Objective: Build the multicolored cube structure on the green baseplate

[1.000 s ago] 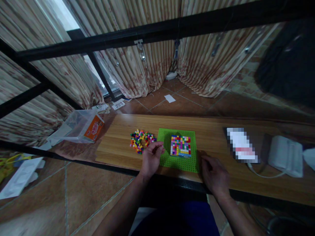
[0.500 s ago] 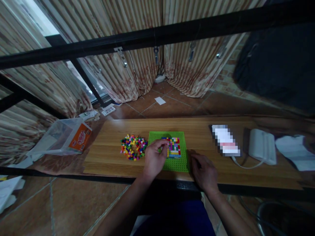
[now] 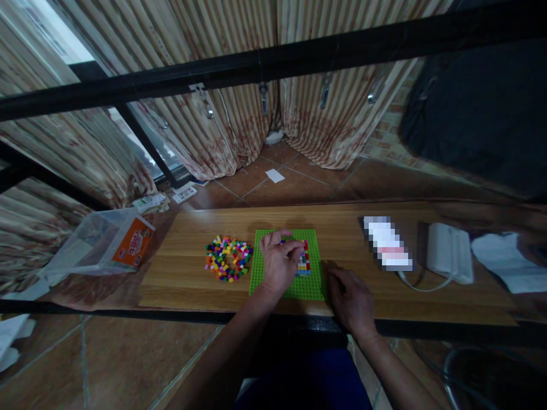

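Note:
A green baseplate [image 3: 313, 287] lies on the wooden tabletop [image 3: 179, 273] with a square of small coloured bricks [image 3: 305, 263] built on it. My left hand [image 3: 280, 262] hovers over that square, fingertips pinched together at its top edge; what they pinch is too small to name. A loose pile of coloured bricks [image 3: 226, 258] sits just left of the plate. My right hand [image 3: 351, 299] rests curled on the table at the plate's right front corner, its fingers pressing the plate's edge.
A clear plastic box with an orange label [image 3: 102, 242] lies at the table's left end. To the right are a blurred card [image 3: 387, 243], a white device with a cable [image 3: 449, 252] and white paper [image 3: 508, 262]. Black frame bars [image 3: 273, 57] cross overhead; curtains hang behind.
My left hand moved from the brick pile rightward onto the built square on the baseplate. My right hand stayed at the plate's right corner. The camera shifted right.

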A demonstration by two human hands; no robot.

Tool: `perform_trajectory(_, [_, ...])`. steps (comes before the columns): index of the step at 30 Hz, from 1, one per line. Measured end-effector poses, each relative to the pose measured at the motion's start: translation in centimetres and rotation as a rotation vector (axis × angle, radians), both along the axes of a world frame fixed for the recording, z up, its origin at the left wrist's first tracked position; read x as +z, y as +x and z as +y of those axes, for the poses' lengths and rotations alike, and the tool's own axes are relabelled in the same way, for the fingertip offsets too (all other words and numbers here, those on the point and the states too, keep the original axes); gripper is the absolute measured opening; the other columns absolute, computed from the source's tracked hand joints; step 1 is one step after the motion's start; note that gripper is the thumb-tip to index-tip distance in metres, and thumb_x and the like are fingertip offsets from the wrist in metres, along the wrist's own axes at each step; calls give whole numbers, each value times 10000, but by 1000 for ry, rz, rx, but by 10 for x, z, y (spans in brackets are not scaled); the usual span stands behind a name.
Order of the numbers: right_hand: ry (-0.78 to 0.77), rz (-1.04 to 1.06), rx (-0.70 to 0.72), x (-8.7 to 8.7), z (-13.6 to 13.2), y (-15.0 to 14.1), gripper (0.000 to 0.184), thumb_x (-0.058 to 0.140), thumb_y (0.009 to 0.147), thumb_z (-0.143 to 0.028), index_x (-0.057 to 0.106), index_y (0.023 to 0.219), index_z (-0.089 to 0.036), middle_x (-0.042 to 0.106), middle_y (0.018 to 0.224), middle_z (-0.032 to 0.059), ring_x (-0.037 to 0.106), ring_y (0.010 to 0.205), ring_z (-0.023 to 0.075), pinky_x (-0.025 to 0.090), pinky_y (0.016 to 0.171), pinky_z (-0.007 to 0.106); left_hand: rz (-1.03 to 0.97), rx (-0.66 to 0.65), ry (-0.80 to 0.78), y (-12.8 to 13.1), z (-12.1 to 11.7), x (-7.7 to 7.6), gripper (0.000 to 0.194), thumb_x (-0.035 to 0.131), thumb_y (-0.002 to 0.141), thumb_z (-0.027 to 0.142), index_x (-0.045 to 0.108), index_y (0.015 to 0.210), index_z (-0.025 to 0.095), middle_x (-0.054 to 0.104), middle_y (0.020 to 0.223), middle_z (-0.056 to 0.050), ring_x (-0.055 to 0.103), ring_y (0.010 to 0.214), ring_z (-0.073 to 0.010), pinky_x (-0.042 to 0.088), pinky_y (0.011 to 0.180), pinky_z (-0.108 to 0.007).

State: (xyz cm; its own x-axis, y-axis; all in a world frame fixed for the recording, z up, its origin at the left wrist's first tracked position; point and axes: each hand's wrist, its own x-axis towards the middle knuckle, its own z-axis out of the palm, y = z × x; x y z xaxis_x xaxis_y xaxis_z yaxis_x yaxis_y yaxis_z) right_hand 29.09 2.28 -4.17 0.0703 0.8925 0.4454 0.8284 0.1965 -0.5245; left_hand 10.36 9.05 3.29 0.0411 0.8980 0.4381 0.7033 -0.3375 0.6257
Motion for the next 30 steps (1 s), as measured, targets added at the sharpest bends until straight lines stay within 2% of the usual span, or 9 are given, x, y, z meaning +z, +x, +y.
perform_trajectory(5, [-4, -10, 2, 0, 0, 1, 277, 464, 980, -326, 708, 1007, -199, 739, 982, 104, 676, 889, 240, 519, 824, 371, -24, 4, -57, 2, 4, -2, 69, 733, 848, 296, 796, 834, 322, 670, 1135, -36, 536, 1116, -238, 368, 1000, -468])
perform_trajectory(10, [7, -16, 5, 1, 0, 0, 275, 462, 978, -316, 709, 1006, -199, 740, 967, 103, 680, 902, 245, 519, 839, 381, -132, -18, -139, -1, 9, -8, 75, 763, 818, 260, 801, 862, 307, 679, 1107, -43, 552, 1114, -238, 395, 1010, -458])
perform_trajectory(15, [13, -9, -4, 1, 0, 0, 277, 459, 974, -311, 714, 1004, -205, 742, 967, 102, 684, 881, 236, 526, 818, 371, -187, -46, -130, -5, 10, -14, 94, 754, 819, 212, 790, 868, 284, 698, 1056, -39, 590, 1082, -220, 418, 1013, -442])
perform_trajectory(25, [9, -17, 3, 1, 0, 0, 283, 451, 979, -310, 709, 1010, -197, 742, 975, 108, 679, 892, 236, 523, 819, 374, -33, -65, -72, -2, 7, -5, 73, 714, 859, 220, 760, 839, 273, 729, 1043, -18, 594, 1035, -213, 380, 1002, -453])
perform_trajectory(30, [13, -15, 3, -1, 0, 1, 275, 460, 975, -311, 709, 1004, -199, 742, 975, 105, 680, 890, 241, 527, 820, 378, -38, -54, -68, -2, 6, -4, 77, 699, 870, 223, 749, 832, 267, 728, 1037, -14, 594, 1023, -207, 372, 1001, -441])
